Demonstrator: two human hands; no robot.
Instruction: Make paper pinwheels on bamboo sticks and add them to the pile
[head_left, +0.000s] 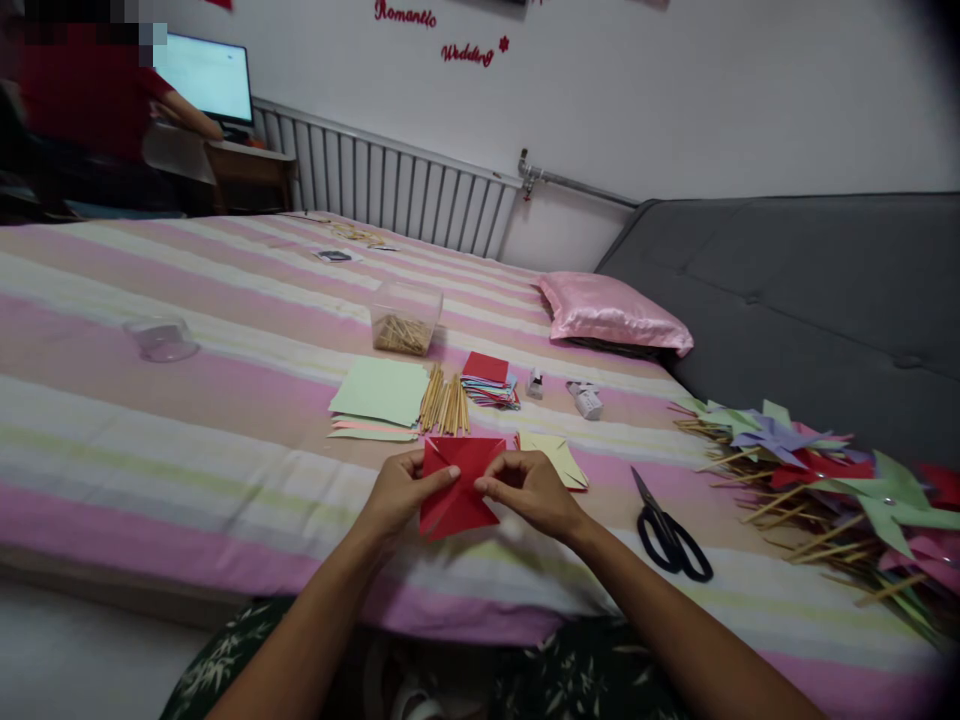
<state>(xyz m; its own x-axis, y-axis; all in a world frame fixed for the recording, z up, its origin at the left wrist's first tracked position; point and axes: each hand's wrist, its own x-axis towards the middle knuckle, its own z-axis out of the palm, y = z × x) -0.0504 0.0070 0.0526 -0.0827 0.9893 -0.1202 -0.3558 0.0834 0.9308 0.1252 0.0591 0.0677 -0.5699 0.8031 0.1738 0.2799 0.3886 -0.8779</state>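
Where striped pink bedspread [187, 400] fills frame, white wall, radiator [390, 190] across top, grey sofa [810, 300] right, pink pillow [611, 312] centre right. Person in red upper left blurred, monitor [208, 78] behind. Left hand [401, 492] and right hand [529, 490] both pinch red paper square [459, 482], lower centre. One pair scissors [667, 535]; two clear tubs; one bundle wooden sticks [445, 402]; pinwheel heap [840, 490] cut off right, count unclear
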